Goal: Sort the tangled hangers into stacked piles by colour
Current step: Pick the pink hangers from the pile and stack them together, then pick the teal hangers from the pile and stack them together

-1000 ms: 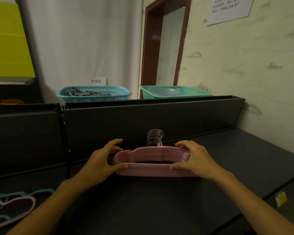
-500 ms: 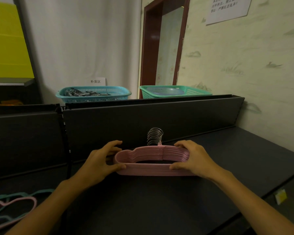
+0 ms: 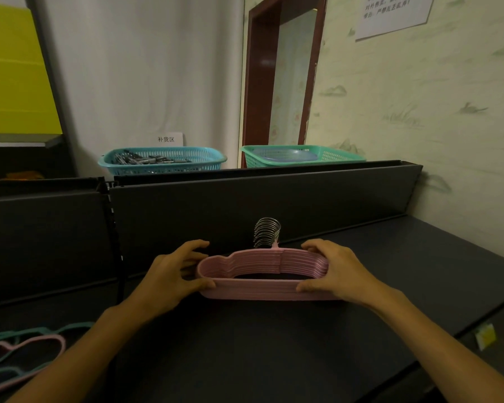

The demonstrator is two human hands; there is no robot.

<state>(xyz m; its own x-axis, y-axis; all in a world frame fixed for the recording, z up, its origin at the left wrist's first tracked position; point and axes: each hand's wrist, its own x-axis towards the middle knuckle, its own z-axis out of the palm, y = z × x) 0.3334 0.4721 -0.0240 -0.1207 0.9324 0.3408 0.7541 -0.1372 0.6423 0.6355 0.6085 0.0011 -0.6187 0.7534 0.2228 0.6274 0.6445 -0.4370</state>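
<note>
Dark surface carries our pink hanger stack; left hand at nine o'clock and right hand at three pinch its ends.

Two bare forearms enter from the bottom edge, one from 7 o'clock and one from 5 o'clock. No sleeve shows on either arm as far as the frame reaches; both are uncovered from the wrist back to the picture's edge. The left hand and the right hand wear no gloves, and no ring, watch, band or bracelet shows on the fingers or wrists. The nails look short and unpainted. Thumbs and several fingers show on each hand; the palms are hidden.
</note>
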